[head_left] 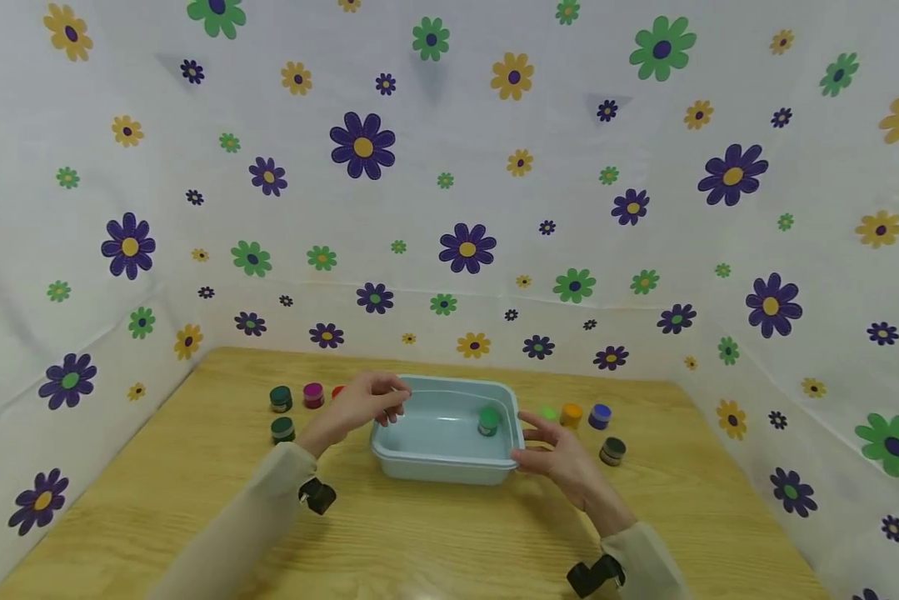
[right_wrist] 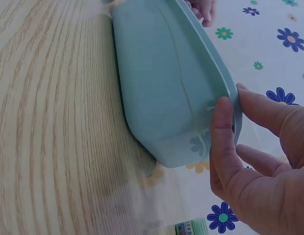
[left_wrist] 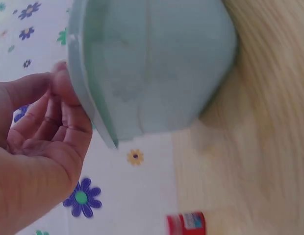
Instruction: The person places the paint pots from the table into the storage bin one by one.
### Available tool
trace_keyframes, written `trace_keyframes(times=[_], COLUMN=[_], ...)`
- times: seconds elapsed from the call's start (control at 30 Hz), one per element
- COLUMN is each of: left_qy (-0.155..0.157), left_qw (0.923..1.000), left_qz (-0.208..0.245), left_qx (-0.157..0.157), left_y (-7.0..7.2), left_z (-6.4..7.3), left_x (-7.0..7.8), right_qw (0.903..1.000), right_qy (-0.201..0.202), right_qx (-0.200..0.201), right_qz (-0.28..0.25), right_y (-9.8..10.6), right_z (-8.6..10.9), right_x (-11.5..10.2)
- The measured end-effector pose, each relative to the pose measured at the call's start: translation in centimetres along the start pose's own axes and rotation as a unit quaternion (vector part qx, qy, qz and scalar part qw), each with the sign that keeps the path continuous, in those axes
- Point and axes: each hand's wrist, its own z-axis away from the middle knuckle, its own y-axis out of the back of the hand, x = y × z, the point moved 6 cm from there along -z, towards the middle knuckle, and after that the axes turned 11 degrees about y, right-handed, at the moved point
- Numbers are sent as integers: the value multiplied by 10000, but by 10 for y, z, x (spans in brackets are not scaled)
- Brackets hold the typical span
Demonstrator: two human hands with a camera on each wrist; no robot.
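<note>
A pale blue plastic tub (head_left: 442, 471) stands on the table, with a small green-lidded jar (head_left: 487, 422) inside it toward the right end. My right hand (head_left: 561, 458) pinches the tub's right rim; in the right wrist view the thumb and fingers lie on either side of that rim (right_wrist: 225, 78). Over the tub's left end, my left hand (head_left: 365, 402) has loosely bent fingers, with no object visible in it. The left wrist view has these fingers (left_wrist: 68, 117) close beside the rim (left_wrist: 86, 93); whether they touch it is unclear.
Left of the tub are a teal jar (head_left: 280, 398), a magenta jar (head_left: 313, 395), a dark green jar (head_left: 282, 430) and a partly hidden red jar (head_left: 337, 391). On the right are light green (head_left: 548, 413), orange (head_left: 571, 416), blue (head_left: 600, 416) and black (head_left: 612, 451) jars. A flowered cloth hangs around the table.
</note>
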Motion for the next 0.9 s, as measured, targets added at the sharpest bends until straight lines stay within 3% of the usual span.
trace_keyframes(times=[0.27, 0.47, 0.73, 0.9], left_qy=[136, 382, 498, 485], left_qw=[9991, 9975, 9975, 9971], left_qz=[-32, -70, -134, -480], left_qx=[409, 589, 492, 349], left_y=[34, 52, 72, 89], left_z=[12, 20, 21, 24], left_x=[-24, -42, -51, -58], right_qw=[9999, 9998, 9997, 9996], right_qy=[-48, -114, -112, -121], right_qx=[65, 147, 226, 256], right_qz=[-80, -46, -68, -95], right_y=[1, 0, 1, 2], right_z=[1, 0, 0, 1], right_x=[1, 4, 4, 5])
